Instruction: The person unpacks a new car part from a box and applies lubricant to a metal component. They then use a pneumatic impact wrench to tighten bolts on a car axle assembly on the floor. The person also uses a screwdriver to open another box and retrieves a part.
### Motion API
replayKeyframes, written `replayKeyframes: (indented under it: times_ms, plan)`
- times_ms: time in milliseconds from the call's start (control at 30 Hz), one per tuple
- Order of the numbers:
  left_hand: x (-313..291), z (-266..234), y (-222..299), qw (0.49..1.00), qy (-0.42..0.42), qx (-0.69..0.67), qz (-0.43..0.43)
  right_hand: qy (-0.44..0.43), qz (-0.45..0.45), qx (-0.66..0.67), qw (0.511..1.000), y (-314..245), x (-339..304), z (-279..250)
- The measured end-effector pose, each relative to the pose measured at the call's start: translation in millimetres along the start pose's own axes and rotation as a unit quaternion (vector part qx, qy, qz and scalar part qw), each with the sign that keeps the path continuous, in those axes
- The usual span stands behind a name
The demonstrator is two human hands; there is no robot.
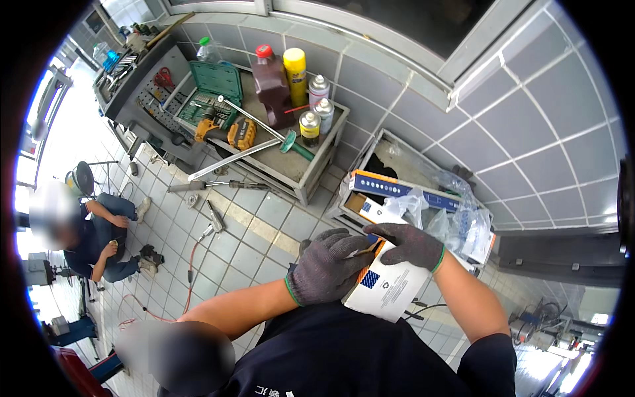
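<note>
A white cardboard box with a blue patch and an orange edge is held in front of my chest. My right hand, in a dark grey knit glove with a green cuff, is closed over its upper right side. My left hand, gloved the same way, is closed at the upper left edge, its fingertips bent at the box's end. A brownish edge, perhaps a flap, shows by those fingertips. The box's inside is hidden from view.
Beyond the box stands a bin with cartons and plastic bags. A grey cart bears a socket set, a yellow cordless tool, bottles and spray cans. An air tool with a red hose lies on the tiles. Another person sits at left.
</note>
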State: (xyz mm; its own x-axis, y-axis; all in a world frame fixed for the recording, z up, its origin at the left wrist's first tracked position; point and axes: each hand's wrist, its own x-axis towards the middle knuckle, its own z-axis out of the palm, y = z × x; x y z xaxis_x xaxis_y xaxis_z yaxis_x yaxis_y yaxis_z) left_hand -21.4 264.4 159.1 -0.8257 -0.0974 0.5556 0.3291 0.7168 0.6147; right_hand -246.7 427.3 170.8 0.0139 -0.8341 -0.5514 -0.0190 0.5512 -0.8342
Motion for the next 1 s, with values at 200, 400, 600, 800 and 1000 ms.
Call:
replayKeyframes:
  times_ms: [200,400,600,800,1000]
  plan:
    - [0,-45,-15,0.995,-0.044,-0.079,0.033,-0.019,0.012,0.007,1.0,-18,19,14]
    - [-8,-56,-29,0.985,-0.057,-0.164,-0.018,-0.037,0.058,0.016,0.998,-20,43,19]
    - [-19,-68,-25,0.997,-0.065,-0.046,-0.004,-0.03,0.099,-0.006,0.995,-33,47,26]
    - [-40,-60,2,0.986,-0.076,-0.008,-0.15,-0.033,0.061,-0.069,0.995,-33,58,25]
    - [-40,-60,6,0.976,-0.062,-0.038,-0.207,-0.045,0.061,-0.049,0.996,-37,62,24]
